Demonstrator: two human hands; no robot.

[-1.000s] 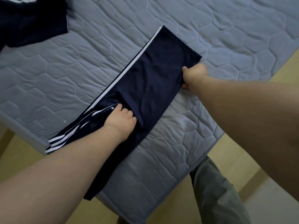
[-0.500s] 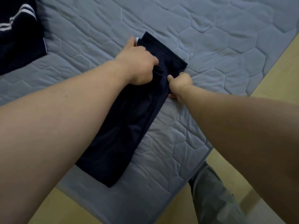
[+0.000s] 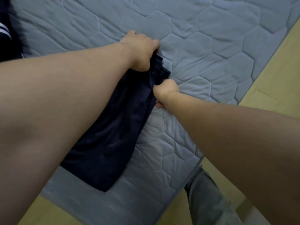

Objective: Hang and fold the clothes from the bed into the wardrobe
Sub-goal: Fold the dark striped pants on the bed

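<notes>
- L hand [image 3: 141, 51]: fingers curled over far end of navy trousers [image 3: 110, 135], gripping the gathered band.
- R hand [image 3: 165, 90]: closed in a fist, pinching the right corner of that same end, just beside L hand.
- Trousers: folded to a long strip, flat on grey quilted mattress [image 3: 219, 46], lying diagonally; near end sits close to the mattress edge, not overhanging.
- Bare mattress beyond & right of both hands, up to the right edge where floor [image 3: 276, 78] begins.
- Dark striped garment [image 3: 4, 39] at far-left frame edge, well apart.
- Person's leg [image 3: 209, 200] stands beside the mattress corner.
</notes>
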